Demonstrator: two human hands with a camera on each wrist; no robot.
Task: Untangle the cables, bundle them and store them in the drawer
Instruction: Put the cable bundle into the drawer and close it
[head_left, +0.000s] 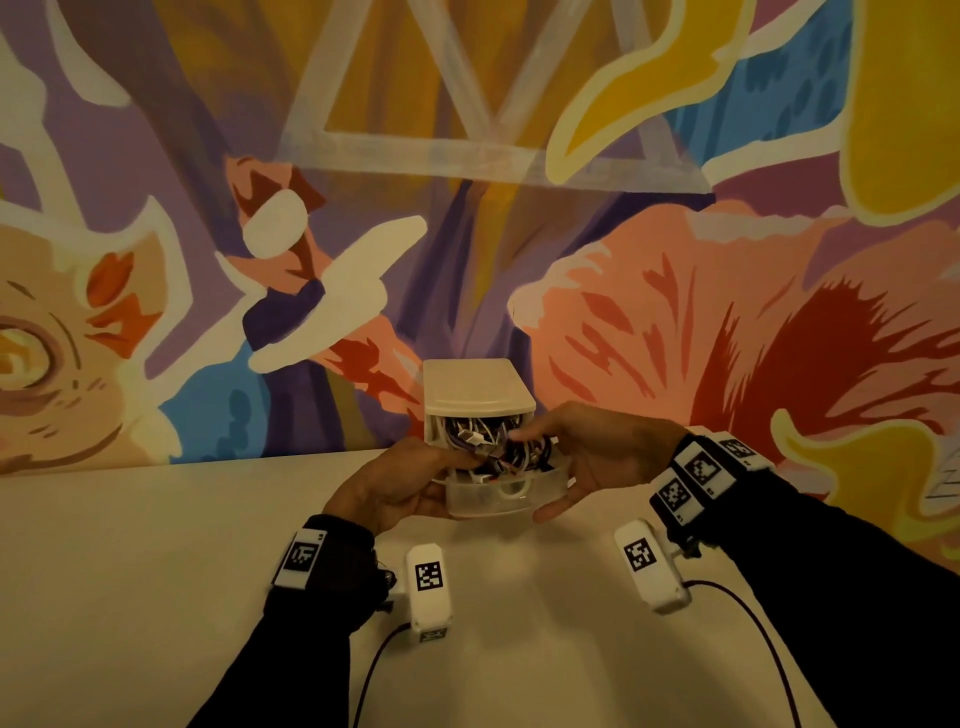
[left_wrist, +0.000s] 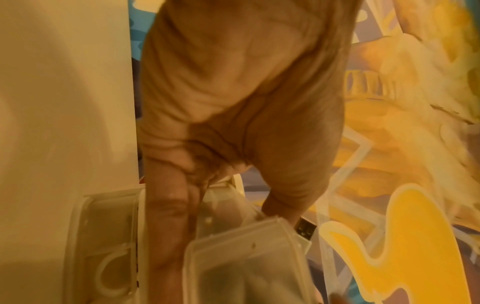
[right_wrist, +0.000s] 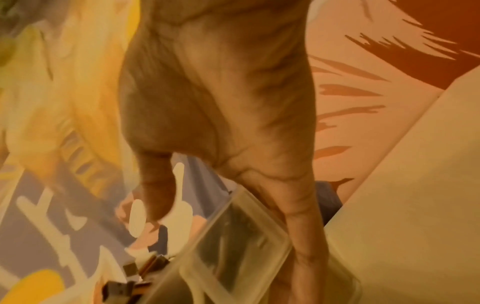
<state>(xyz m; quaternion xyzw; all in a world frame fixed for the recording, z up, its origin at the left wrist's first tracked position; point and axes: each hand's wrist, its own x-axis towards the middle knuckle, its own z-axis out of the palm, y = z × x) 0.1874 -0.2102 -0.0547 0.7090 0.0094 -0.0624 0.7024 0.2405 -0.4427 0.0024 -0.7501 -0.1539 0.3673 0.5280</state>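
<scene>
**Drawer heaped with cables, both hands on it**

I saw my left hand (head_left: 395, 483) and right hand (head_left: 587, 452) gripping the clear drawer (head_left: 498, 496), half out of its small cabinet (head_left: 475, 389) on the tabletop (head_left: 156, 571), cables (head_left: 493, 447) heaped inside.

A pale table (head_left: 156, 571) stands against a wall (head_left: 675, 312) painted with a colourful mural, under dim warm light.

The heaped cables (head_left: 493, 447) fill the gap between the pulled-out drawer (head_left: 498, 493) and its cabinet (head_left: 475, 389), blocking entry there; the table (head_left: 156, 545) on either side lies open.
</scene>
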